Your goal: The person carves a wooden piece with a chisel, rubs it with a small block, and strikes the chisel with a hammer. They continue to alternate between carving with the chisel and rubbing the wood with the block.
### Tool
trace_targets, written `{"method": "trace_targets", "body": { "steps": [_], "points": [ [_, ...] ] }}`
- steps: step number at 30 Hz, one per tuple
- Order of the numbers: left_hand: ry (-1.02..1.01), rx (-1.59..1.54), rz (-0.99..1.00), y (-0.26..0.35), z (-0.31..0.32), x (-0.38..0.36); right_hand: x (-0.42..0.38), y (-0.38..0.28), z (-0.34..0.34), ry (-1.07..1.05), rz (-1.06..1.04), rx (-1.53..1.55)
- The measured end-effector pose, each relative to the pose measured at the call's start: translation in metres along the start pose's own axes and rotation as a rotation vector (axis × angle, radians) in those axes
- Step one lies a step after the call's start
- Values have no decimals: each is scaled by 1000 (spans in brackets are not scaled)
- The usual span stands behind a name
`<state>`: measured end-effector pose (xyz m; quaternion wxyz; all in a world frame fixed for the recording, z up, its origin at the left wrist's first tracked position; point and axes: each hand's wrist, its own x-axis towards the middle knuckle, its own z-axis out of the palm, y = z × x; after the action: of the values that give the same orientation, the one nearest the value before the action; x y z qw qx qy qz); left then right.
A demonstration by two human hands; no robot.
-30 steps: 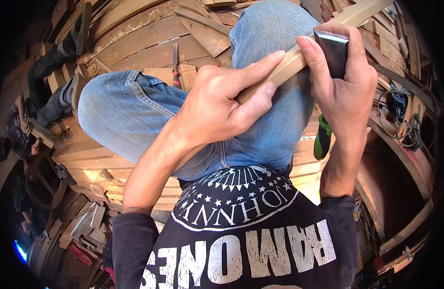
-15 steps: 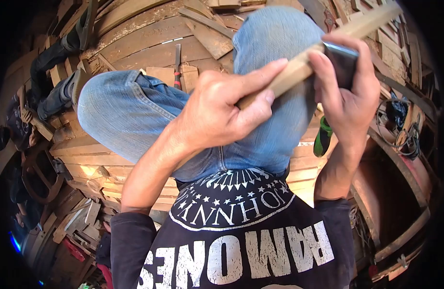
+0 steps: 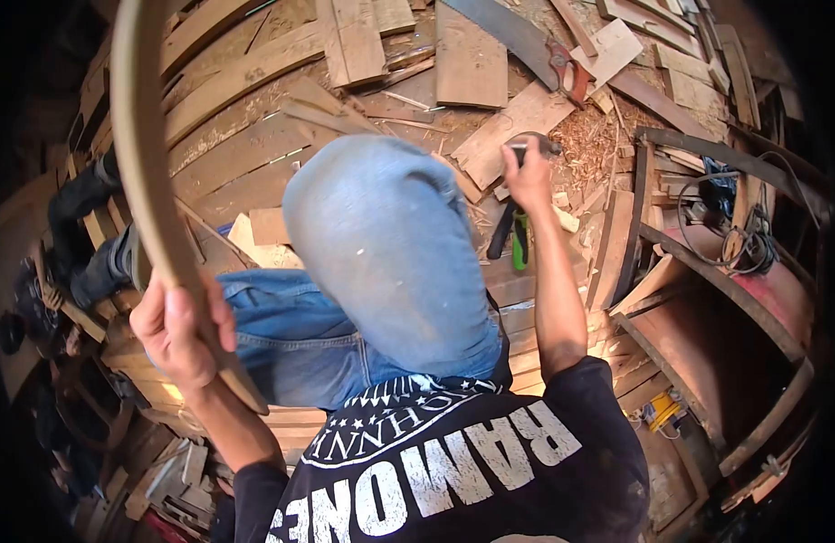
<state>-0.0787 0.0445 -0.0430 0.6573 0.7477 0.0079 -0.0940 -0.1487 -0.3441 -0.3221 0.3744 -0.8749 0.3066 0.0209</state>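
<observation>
My left hand (image 3: 182, 330) is closed around the lower part of a long, gently curved wooden strip (image 3: 144, 136), which rises past the top edge of the view. My right hand (image 3: 529, 176) reaches down to the floor beyond my raised knee, its fingers bent round a dark tool (image 3: 546, 143) that is mostly hidden; I cannot tell its kind. Just below that hand lie a green-handled tool (image 3: 520, 244) and a black handle (image 3: 501, 233). A wooden board (image 3: 503, 136) lies beside the right hand.
A handsaw (image 3: 517, 41) lies across boards ahead. Wood shavings (image 3: 603, 136) cover the floor to its right. A curved wooden frame (image 3: 761, 299) with coiled cable (image 3: 752, 235) stands at right. Another person's legs (image 3: 96, 235) show at far left.
My left hand has swung the strip leftward and more upright. My right hand has left the strip and moved out to the floor. The view has shifted, bringing the handsaw in.
</observation>
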Motion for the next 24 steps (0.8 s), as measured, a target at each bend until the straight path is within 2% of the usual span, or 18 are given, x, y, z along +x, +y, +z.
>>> {"method": "trace_targets", "body": {
  "steps": [2,4,5,6,8,10,12,13,15,17,19,20,22,23,24],
  "points": [
    [68,-10,28,-2,-8,5,-2,23,31,-26,84,100],
    [47,-28,39,-3,-17,10,-8,38,52,-9,43,101],
    [45,-12,32,-2,-18,12,-9,49,66,-69,144,208],
    [41,-7,31,-1,-16,15,-12,56,75,-69,148,213],
    [111,67,-1,3,-12,17,-15,61,89,-27,119,125],
    [142,80,0,8,-10,20,-17,48,86,34,75,-88],
    [115,110,0,10,-11,22,-14,25,81,3,177,-253],
    [92,101,8,11,-11,23,-10,11,83,-7,150,-246],
    [69,153,9,15,-8,25,-2,-21,94,302,-107,-341],
    [31,122,25,13,-2,25,15,-56,106,59,-375,-161],
    [2,144,0,15,6,26,19,-112,110,-43,-679,-87],
    [-11,156,8,14,8,25,22,-127,122,-45,-703,-88],
    [-22,114,-65,15,14,21,26,-144,153,-348,-663,-417],
    [-68,137,-82,18,16,20,26,-142,168,-245,-649,-394],
    [-110,160,-101,21,17,20,26,-136,177,-260,-682,-392]
  ]
}}
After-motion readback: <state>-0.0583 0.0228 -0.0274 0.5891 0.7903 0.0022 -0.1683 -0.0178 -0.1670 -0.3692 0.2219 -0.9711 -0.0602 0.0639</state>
